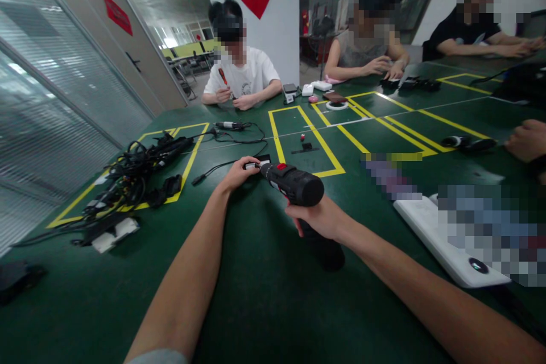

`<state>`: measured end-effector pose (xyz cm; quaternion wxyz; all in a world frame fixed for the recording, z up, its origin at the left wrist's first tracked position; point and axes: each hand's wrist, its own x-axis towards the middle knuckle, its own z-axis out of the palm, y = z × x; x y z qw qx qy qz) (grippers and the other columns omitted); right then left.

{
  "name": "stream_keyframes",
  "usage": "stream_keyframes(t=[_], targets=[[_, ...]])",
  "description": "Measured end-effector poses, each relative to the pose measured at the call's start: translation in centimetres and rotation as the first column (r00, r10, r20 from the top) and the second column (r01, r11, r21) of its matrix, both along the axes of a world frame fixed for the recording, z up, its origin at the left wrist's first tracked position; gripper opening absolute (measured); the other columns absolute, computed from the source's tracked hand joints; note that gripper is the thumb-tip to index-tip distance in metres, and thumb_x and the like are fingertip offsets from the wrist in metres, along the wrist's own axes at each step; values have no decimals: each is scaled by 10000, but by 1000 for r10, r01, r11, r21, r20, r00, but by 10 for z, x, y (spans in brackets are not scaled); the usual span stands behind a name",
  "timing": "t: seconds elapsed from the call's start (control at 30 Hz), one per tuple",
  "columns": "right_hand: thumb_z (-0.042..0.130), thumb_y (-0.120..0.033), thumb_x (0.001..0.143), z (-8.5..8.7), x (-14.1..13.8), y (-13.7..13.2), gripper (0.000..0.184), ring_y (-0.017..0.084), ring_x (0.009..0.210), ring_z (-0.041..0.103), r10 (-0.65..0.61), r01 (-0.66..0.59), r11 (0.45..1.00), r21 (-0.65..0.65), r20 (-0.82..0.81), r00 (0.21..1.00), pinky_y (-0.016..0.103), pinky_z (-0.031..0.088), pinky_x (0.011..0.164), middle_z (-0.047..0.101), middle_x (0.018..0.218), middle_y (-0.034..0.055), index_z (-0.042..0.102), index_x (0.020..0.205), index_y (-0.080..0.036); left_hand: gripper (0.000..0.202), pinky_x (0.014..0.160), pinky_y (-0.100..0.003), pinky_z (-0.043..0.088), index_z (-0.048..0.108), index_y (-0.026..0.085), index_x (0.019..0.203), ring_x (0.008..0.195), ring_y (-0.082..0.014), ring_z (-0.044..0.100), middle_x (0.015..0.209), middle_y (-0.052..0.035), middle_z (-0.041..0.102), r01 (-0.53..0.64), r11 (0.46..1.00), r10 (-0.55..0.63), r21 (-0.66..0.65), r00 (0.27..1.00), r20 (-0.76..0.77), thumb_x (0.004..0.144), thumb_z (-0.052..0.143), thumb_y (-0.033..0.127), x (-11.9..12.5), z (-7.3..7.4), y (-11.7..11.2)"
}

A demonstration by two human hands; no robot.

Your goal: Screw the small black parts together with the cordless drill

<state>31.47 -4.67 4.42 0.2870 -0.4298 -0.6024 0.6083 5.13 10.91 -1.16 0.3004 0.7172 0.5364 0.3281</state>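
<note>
My right hand [322, 217] is closed around the handle of a black cordless drill [296, 183] with red details. The drill points away from me and to the left, and its chuck and tip reach my left fingertips. My left hand [239, 174] rests on the table with its fingers curled over a small black flat part [265, 158], pinching it. The part is mostly hidden behind the fingers and the drill's tip, so whether the bit touches it is unclear.
Left lies a tangle of black cables [140, 165]; a cable end [197, 180] lies nearer. Small black pieces [306, 147] lie beyond the drill. A white device [447, 242], partly pixelated, is at right. Across the table, a person [245, 77] holds a screwdriver [222, 75]; other people sit right.
</note>
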Motion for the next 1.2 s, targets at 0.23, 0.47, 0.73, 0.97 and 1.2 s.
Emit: stream_keyframes(t=[0.23,0.47,0.73,0.97,1.2], targets=[[599,-205,784,1,2,0,67,151,486,583,17,-18,999,27,3,1000,299,472,572,596,552,4,587,723,-181,351,1007,-384,422,694,203,1006,1078,-254,589,1117,-53,677,18,1000,-17,-11,999,50,693,692,363,1,0,0],[605,-224,780,-2,1,1,46,165,486,595,1,-1,999,33,12,1000,306,469,557,602,561,4,582,765,-186,399,843,-343,461,687,184,1013,905,-220,590,998,-43,679,3,1000,-3,-9,1000,18,708,680,442,2,0,-1],[601,-216,780,-2,1,-2,97,155,503,583,3,-4,999,41,21,1000,305,476,573,595,565,12,568,693,-186,375,840,-342,463,694,180,958,932,-229,592,987,-52,682,5,1000,-5,9,1000,6,690,668,440,4,3,-2],[614,-206,777,4,-2,-4,86,154,503,589,1,-4,999,34,74,997,301,481,570,591,561,-3,563,711,-187,390,839,-337,464,695,182,991,965,-238,595,1006,-53,685,22,1000,-22,14,1000,-5,694,681,434,3,3,-2],[616,-200,776,3,-2,-3,80,155,502,595,8,-10,999,31,67,998,301,482,559,601,565,2,567,715,-184,393,843,-339,471,693,186,1004,942,-229,604,997,-46,687,24,999,-24,22,1000,0,707,697,443,0,-1,0]])
